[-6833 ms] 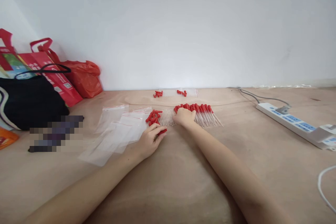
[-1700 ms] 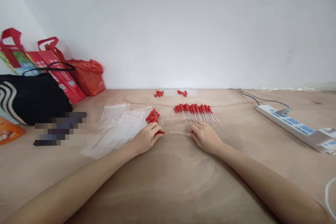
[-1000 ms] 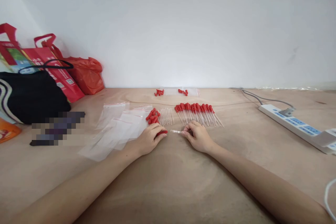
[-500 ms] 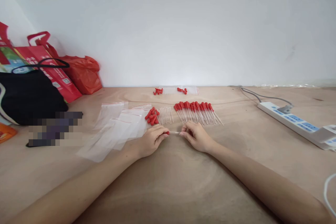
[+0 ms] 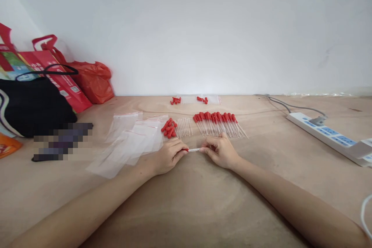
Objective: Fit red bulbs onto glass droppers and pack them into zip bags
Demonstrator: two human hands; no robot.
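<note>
Your left hand (image 5: 171, 156) has its grip clamped on a small red rubber-like bulb (image 5: 185, 149), mostly hidden, tip showing. Your right hand (image 5: 218, 150) has its grip closed on a slim clear tube (image 5: 194, 150), held nearly level and bridging the gap between both hands. Tube end meets bulb; it appears inserted, though your left hand hides how deep. Both pieces are in front of a heap of loose red bulbs (image 5: 169, 128) and a row of bare clear tubes (image 5: 184, 127) on the brown wooden tabletop (image 5: 186, 209). Just beyond your right hand: bulb-fitted tubes (image 5: 216, 121), side by side, red ends farthest from you. Left of the heap: overlapping transparent plastic bags (image 5: 128, 143), lying flat.
</note>
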